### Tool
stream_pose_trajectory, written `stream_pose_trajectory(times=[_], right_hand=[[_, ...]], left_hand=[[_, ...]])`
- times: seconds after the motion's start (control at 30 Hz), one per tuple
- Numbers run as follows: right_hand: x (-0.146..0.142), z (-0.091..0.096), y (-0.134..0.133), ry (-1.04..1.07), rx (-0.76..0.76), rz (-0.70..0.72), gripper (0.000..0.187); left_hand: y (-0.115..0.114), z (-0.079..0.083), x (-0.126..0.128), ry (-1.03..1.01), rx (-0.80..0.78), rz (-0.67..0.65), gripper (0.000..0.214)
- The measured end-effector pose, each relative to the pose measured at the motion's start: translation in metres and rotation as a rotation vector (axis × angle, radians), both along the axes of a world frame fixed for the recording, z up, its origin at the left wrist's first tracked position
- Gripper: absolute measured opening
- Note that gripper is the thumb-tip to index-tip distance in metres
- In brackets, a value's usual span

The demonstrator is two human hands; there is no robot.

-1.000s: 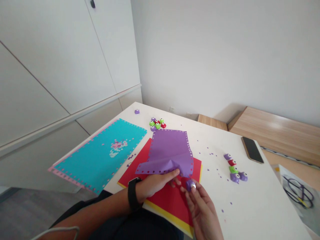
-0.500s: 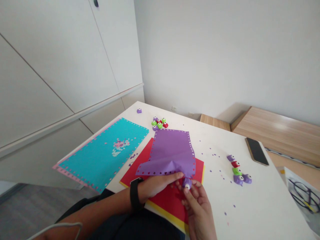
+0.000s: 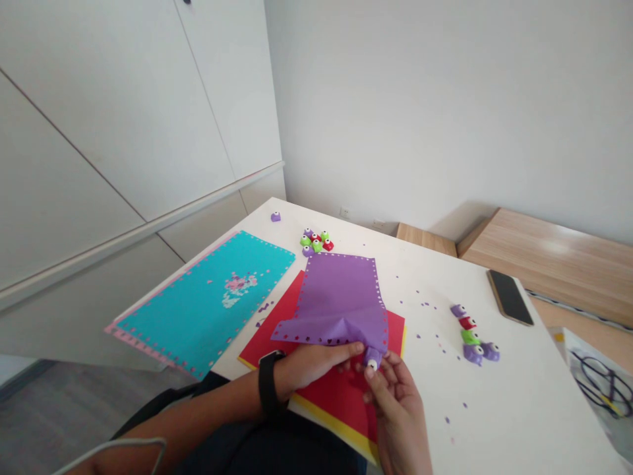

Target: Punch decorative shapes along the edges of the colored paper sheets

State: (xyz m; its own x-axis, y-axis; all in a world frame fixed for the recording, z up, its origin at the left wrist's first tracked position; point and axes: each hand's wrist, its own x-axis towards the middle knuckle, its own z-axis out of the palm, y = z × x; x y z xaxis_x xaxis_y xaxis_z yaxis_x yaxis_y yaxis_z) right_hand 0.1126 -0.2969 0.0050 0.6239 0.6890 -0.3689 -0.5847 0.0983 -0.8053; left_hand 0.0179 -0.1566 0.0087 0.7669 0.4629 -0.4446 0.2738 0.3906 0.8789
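At the far left of the tabletop (image 3: 494,422) lies a teal sheet (image 3: 212,297) with holes along its borders and a small heap of paper bits near its middle. A pink sheet (image 3: 123,332) shows under its near edge. Beyond its far corner sits a lone punch (image 3: 275,216), and a little to the right of that is a punch cluster (image 3: 315,242) in green, red and purple.

Your left hand (image 3: 311,363), with a black watch (image 3: 267,382) on the wrist, reaches in from the left. Its grip is closed on the near edge of the purple sheet (image 3: 341,297), thumb and fingers pinching it so that the edge lifts and creases. The rest of the purple sheet rests on a red sheet (image 3: 341,396), which lies on a yellow sheet (image 3: 336,429) that peeks out at the near side. Holes run along the purple sheet's borders.

Your right hand (image 3: 395,402) comes up from below, its grip closed round a small purple punch (image 3: 372,358) held in the fingertips. The punch sits at the near right corner of the purple sheet, just beside your left fingertips. I cannot tell whether the paper is in its slot.

Further right, purple paper bits are scattered on the tabletop, then a punch row (image 3: 472,336). A dark phone (image 3: 510,297) lies near the far right edge.
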Motion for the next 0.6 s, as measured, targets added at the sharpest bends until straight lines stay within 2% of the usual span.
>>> stream_pose_trajectory(times=[0.17,0.4,0.6], right_hand=[[0.005,0.004,0.0,-0.034,0.004,0.041,0.045],[0.01,0.003,0.001,-0.065,0.006,0.105,0.037],[0.014,-0.001,0.002,-0.124,0.018,0.129,0.032]], left_hand=[[0.001,0.006,-0.004,0.067,0.084,0.015,0.045],[0.001,0.001,-0.005,0.216,0.146,-0.011,0.053],[0.001,0.002,-0.003,0.146,0.184,-0.036,0.053]])
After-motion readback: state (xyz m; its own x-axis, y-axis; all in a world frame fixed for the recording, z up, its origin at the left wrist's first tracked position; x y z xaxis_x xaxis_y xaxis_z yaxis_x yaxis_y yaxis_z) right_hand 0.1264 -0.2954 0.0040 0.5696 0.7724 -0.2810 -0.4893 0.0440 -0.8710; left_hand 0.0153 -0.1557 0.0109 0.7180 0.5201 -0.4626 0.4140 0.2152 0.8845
